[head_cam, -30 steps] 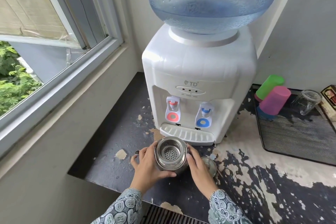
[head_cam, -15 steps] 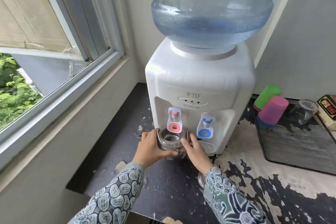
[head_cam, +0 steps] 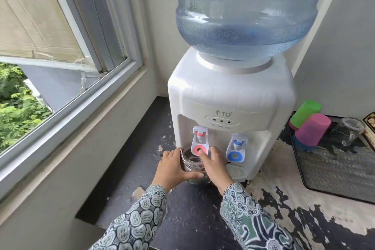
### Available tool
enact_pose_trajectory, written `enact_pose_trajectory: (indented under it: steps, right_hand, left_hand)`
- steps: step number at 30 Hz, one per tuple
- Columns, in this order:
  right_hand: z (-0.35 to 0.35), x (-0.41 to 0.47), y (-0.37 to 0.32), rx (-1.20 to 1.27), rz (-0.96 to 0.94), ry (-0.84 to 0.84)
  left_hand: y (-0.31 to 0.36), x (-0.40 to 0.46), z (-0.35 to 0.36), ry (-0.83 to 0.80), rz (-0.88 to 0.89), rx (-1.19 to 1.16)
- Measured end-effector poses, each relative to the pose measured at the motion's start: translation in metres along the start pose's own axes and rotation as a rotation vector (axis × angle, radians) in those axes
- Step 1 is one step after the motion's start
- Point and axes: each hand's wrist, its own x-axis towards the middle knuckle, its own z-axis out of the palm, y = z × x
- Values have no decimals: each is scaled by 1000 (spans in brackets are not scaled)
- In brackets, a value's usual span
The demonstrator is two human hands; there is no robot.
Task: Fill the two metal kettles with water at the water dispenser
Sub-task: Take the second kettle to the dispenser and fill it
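A small metal kettle [head_cam: 191, 163] with a perforated strainer inside stands open under the red tap [head_cam: 199, 144] of the white water dispenser [head_cam: 231, 95]. My left hand [head_cam: 172, 170] wraps around the kettle's left side. My right hand [head_cam: 215, 165] rests against the kettle's right side, with its index finger on the red tap's round lever. The blue tap [head_cam: 236, 148] is to the right, untouched. A large blue water bottle [head_cam: 247, 10] sits on top of the dispenser. No second kettle is in sight, and no water stream is visible.
A window frame [head_cam: 81, 95] and wall run along the left. On the right, a black mesh tray [head_cam: 334, 170] holds a green cup [head_cam: 308, 110], a pink cup [head_cam: 312, 129] and a clear glass mug [head_cam: 351, 130]. The counter [head_cam: 203, 219] is dark with peeling patches.
The kettle was lifted from the counter and brought under the red tap. My right hand's index finger moved up onto the red lever. The lid on the counter has passed out of sight.
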Motion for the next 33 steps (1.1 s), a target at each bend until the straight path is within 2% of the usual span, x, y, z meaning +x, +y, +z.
enact_pose_trajectory:
  steps: [4, 11, 14, 19, 22, 26, 28, 33]
  right_hand:
    - [-2, -9, -2, 56, 27, -59]
    - [-10, -16, -11, 15, 13, -59]
    - [-14, -21, -14, 30, 25, -127]
    - [-28, -33, -32, 271, -114, -239]
    - [-34, -28, -29, 96, -184, -255]
    - [-31, -25, 3, -141, -144, -189]
    - [-26, -27, 20, -234, -185, -175]
    - [-8, -40, 41, -226, -355, -99]
  left_hand:
    - [-1, 1, 0, 5, -2, 0]
    - [-5, 5, 2, 6, 21, -13]
    - [-5, 6, 2, 4, 10, -7]
    - [-4, 7, 1, 1, 7, -6]
    - [-4, 8, 1, -3, 8, 6]
    - [-4, 10, 2, -22, 20, 15]
    - [-5, 10, 2, -22, 20, 21]
    - [-5, 9, 0, -42, 11, 24]
